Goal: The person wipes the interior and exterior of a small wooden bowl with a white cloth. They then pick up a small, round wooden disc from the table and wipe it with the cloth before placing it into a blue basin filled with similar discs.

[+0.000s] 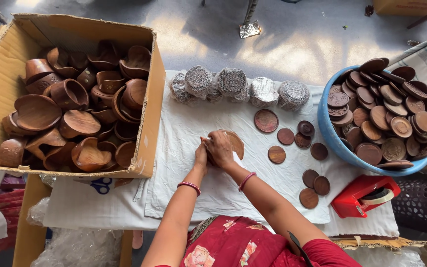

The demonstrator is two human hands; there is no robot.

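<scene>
White cloth [273,183], centre: wrapping step, both hands [217,150] pinching wooden disc [234,142] (fingers pressed together); next, steady folding grip.

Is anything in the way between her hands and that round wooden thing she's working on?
No. Both the left hand and the right hand already rest on the round wooden piece on the white cloth. The loose wooden discs lie off to the side.
</scene>
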